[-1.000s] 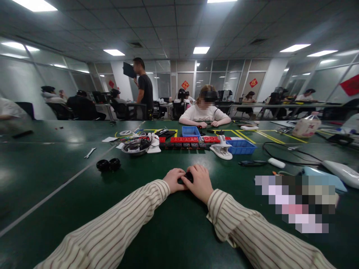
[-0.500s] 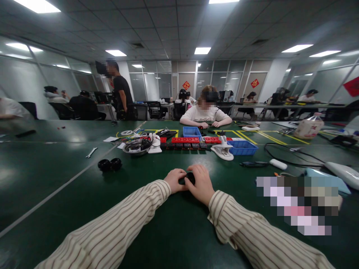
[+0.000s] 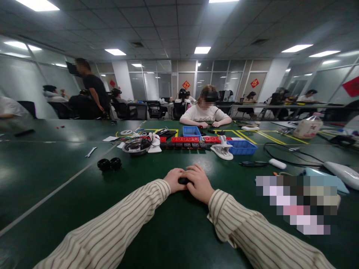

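Observation:
Between my two hands is a small rounded black object, mostly covered by my fingers, so its exact kind does not show. My left hand is closed around its left side, low over the green table. From the right my right hand grips it, its fingers lying over the top and reaching my left fingertips. Further left on the table, two shiny black wheel-like pieces lie side by side.
A metal bowl with cables, a row of red and black modules, a white clamp and blue bins stand ahead. A wrench lies left. Cables and a white device are right. A person sits opposite.
My right fingers have shifted left over the black object, covering its round face, which showed before. My left hand has hardly moved. A standing person in the background has moved left.

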{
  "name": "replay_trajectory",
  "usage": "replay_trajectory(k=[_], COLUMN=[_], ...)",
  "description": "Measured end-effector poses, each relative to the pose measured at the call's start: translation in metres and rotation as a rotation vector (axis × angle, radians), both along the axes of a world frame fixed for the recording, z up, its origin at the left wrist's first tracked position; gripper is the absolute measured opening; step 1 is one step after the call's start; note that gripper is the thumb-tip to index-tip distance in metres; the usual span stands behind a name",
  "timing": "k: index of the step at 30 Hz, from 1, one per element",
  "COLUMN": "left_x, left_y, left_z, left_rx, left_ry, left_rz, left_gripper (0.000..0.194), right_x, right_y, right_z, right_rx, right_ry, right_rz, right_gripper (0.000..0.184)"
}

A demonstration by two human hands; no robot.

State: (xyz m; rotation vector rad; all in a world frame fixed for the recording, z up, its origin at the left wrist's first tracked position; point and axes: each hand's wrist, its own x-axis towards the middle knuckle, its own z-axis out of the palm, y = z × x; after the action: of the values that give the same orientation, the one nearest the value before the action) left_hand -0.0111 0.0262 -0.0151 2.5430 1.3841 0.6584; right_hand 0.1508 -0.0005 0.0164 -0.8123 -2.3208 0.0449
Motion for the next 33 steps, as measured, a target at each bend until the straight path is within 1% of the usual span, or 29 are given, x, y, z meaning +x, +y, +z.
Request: replay_trajectory(k=[2, 6, 9, 12, 15, 17, 18, 23, 27, 28, 30, 33], left_x=[0.000, 0.000, 0.000, 0.000, 0.001, 0.001, 0.001, 0.001, 0.000, 0.000, -0.001, 0.000], left_y=[0.000, 0.000, -0.001, -0.002, -0.003, -0.002, -0.002, 0.000, 0.001, 0.001, 0.001, 0.000], left_z=[0.000, 0.001, 0.002, 0.003, 0.003, 0.003, 0.003, 0.001, 0.000, -0.001, -0.001, 0.001], left_rx=[0.002, -0.001, -0.004, -0.002, 0.003, 0.004, 0.005, 0.010, 0.012, 0.011, 0.009, 0.001], left_ry=[0.003, 0.003, -0.002, -0.007, -0.005, 0.000, 0.002, 0.007, 0.008, 0.009, 0.007, -0.001], left_rz=[0.001, -0.004, -0.005, -0.001, -0.004, -0.011, -0.013, -0.019, -0.023, -0.025, -0.027, -0.020], left_gripper=[0.038, 0.038, 0.039, 0.037, 0.036, 0.036, 0.036, 0.029, 0.029, 0.029, 0.032, 0.038], right_x=[0.001, -0.001, -0.003, -0.003, -0.003, -0.003, -0.003, -0.003, -0.002, -0.002, -0.002, -0.003], right_y=[-0.001, -0.001, 0.002, 0.005, 0.006, 0.004, 0.003, 0.000, -0.004, -0.005, -0.007, -0.006], right_z=[0.000, -0.002, -0.005, -0.007, -0.005, -0.003, -0.002, 0.000, 0.000, 0.001, 0.002, 0.002], right_rx=[0.013, 0.014, 0.001, -0.006, 0.001, 0.014, 0.020, 0.051, 0.067, 0.067, 0.060, 0.026], right_ry=[0.024, 0.084, 0.110, 0.101, 0.070, 0.044, 0.030, -0.020, -0.023, -0.016, 0.014, 0.086], right_rz=[-0.017, -0.169, -0.277, -0.333, -0.307, -0.248, -0.211, -0.024, 0.066, 0.071, 0.034, -0.114], right_gripper=[0.036, 0.029, 0.031, 0.029, 0.018, 0.010, 0.010, 0.016, 0.020, 0.021, 0.020, 0.018])
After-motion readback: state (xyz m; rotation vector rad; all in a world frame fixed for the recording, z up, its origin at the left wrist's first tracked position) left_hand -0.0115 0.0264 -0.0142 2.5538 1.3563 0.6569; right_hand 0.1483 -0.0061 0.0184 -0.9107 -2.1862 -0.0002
